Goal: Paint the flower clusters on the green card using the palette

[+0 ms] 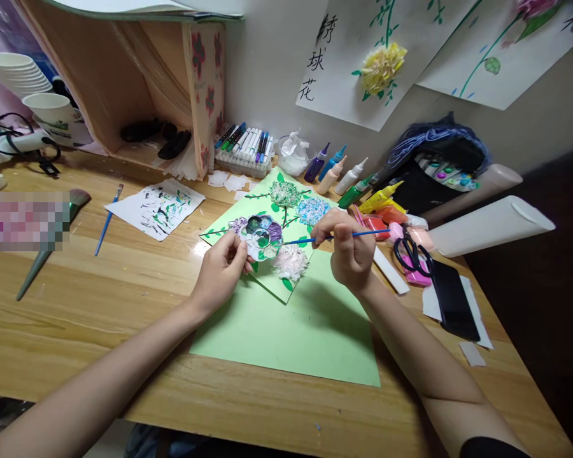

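My left hand (pixel 226 267) grips the edge of a small round paint palette (pixel 262 236) whose wells hold green, purple and blue paint. The palette is held above a light green card (pixel 286 294) decorated with painted stems, leaves and several fluffy flower heads. A pale pink flower (pixel 291 262) shows just below the palette, and a blue one (pixel 312 210) lies near my right hand (pixel 348 248). Between that hand's closed fingers is a thin blue paintbrush (pixel 370 233), its tip pointing left at the palette's rim. Beneath the card lies a larger green sheet (pixel 286 343).
Paint bottles (pixel 332 175) and a box of markers (pixel 246 149) line the wall. To the right are black scissors (pixel 413 254) and a phone (pixel 453 299). On the left lie a paint-smeared paper (pixel 160 207), another brush (pixel 107 222) and paper cups (pixel 50 108).
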The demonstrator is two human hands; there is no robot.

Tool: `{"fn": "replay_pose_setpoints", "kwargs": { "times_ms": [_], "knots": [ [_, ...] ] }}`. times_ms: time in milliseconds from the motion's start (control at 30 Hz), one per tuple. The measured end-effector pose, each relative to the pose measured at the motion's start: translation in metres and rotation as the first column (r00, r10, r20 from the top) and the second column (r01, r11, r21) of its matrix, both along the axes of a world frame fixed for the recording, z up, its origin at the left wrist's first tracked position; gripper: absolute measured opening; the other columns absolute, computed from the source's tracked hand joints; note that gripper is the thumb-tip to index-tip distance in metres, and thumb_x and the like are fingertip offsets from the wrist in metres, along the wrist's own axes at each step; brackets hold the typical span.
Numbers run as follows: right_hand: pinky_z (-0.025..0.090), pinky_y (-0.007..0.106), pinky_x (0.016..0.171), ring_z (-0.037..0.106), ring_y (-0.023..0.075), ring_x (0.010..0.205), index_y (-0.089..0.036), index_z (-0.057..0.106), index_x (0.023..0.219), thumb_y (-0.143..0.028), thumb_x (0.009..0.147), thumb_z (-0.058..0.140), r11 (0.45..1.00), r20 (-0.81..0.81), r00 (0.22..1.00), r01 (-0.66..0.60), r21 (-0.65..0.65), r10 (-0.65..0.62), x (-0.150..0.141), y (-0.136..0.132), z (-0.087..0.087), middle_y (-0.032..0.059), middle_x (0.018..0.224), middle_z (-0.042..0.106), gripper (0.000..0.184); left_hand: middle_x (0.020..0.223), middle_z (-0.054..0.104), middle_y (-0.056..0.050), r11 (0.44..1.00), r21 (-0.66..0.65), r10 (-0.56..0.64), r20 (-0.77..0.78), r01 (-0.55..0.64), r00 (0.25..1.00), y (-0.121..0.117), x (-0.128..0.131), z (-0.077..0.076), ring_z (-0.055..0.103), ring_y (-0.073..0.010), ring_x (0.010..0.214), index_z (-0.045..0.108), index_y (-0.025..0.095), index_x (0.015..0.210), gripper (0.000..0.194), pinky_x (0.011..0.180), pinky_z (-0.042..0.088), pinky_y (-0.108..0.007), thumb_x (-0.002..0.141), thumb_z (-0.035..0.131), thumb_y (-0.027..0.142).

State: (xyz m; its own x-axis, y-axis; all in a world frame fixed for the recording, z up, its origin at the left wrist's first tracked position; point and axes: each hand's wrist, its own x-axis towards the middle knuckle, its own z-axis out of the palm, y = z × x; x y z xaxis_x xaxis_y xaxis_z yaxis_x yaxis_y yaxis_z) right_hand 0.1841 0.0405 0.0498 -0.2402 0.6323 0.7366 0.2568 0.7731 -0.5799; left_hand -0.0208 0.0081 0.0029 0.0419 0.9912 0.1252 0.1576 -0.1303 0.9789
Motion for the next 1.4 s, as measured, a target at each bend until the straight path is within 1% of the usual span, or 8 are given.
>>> {"fn": "replay_pose_setpoints", "kwargs": {
  "times_ms": [133,267,433,600,700,767,1000,1400],
  "knots": [
    [0.040,0.034,0.060,0.050,0.0156,0.059,-0.022,0.051,0.065,-0.040,0.098,0.031,0.999,0.062,0.998,0.013,-0.042,-0.011,0.001,-0.001,-0.001,0.0019,0.059,0.053,0.043,0.063,0.058,0.002,1.000,0.001,0.002,0.004,-0.002,1.000,0.000,0.000,0.000,0.058,-0.0118,0.055,0.045,0.022,0.069,0.023,0.056,0.046,-0.025,0.092,0.047,0.025],
    [0.041,0.033,0.060,0.052,0.0156,0.060,-0.022,0.052,0.065,-0.040,0.099,0.030,0.997,0.076,0.997,-0.025,-0.069,0.030,0.001,-0.002,-0.001,0.0021,0.060,0.055,0.044,0.062,0.057,0.002,1.000,-0.006,0.001,0.007,-0.001,1.000,0.001,0.001,0.000,0.058,-0.0120,0.054,0.045,0.022,0.069,0.024,0.055,0.046,-0.025,0.092,0.048,0.025],
    [0.040,0.033,0.058,0.050,0.0152,0.055,-0.022,0.050,0.063,-0.041,0.098,0.032,0.999,-0.019,0.999,0.036,-0.005,-0.036,0.002,0.000,-0.001,0.0011,0.055,0.053,0.044,0.062,0.057,0.002,1.000,-0.003,0.006,0.007,-0.006,1.000,0.000,0.001,-0.001,0.057,-0.0118,0.054,0.045,0.022,0.069,0.023,0.055,0.046,-0.025,0.092,0.048,0.024],
    [0.040,0.033,0.058,0.051,0.0153,0.055,-0.022,0.052,0.063,-0.039,0.098,0.033,1.000,0.056,0.998,-0.028,-0.004,0.028,0.004,0.002,0.000,0.0016,0.056,0.054,0.043,0.062,0.057,0.002,1.000,-0.005,0.011,0.010,-0.011,1.000,0.000,0.001,0.000,0.058,-0.0117,0.054,0.045,0.022,0.069,0.024,0.055,0.046,-0.024,0.092,0.048,0.025],
    [0.039,0.033,0.054,0.049,0.0148,0.050,-0.022,0.049,0.060,-0.044,0.097,0.033,0.994,-0.079,0.993,0.091,0.069,-0.085,0.007,0.004,0.000,0.0004,0.052,0.051,0.046,0.063,0.058,0.002,1.000,0.011,0.021,-0.002,-0.021,1.000,0.001,0.000,0.000,0.058,-0.0116,0.055,0.045,0.021,0.069,0.024,0.056,0.046,-0.024,0.092,0.048,0.025],
    [0.037,0.032,0.052,0.048,0.0143,0.049,-0.022,0.049,0.060,-0.043,0.097,0.034,0.985,-0.111,0.981,0.166,0.051,-0.159,0.009,0.006,-0.001,0.0000,0.052,0.050,0.045,0.063,0.058,0.002,0.999,0.019,0.031,-0.005,-0.031,0.999,0.001,0.000,0.000,0.058,-0.0115,0.055,0.046,0.021,0.069,0.024,0.056,0.046,-0.024,0.092,0.048,0.025],
    [0.039,0.030,0.058,0.048,0.0132,0.054,-0.021,0.048,0.062,-0.034,0.099,0.030,0.989,0.170,0.975,0.146,-0.005,-0.143,0.011,0.017,-0.011,0.0003,0.057,0.050,0.043,0.064,0.057,0.002,0.998,0.028,0.051,0.001,-0.051,0.999,0.002,-0.002,-0.001,0.058,-0.0112,0.055,0.046,0.021,0.069,0.024,0.056,0.047,-0.025,0.092,0.048,0.026],
    [0.039,0.029,0.061,0.048,0.0139,0.057,-0.021,0.047,0.065,-0.030,0.099,0.031,0.992,0.254,0.959,0.122,0.036,-0.127,0.006,0.020,-0.022,0.0001,0.058,0.049,0.039,0.064,0.057,0.003,0.998,0.028,0.052,0.010,-0.052,0.999,0.002,-0.002,0.000,0.058,-0.0110,0.055,0.046,0.021,0.069,0.023,0.056,0.047,-0.024,0.092,0.048,0.025]
  ]
}}
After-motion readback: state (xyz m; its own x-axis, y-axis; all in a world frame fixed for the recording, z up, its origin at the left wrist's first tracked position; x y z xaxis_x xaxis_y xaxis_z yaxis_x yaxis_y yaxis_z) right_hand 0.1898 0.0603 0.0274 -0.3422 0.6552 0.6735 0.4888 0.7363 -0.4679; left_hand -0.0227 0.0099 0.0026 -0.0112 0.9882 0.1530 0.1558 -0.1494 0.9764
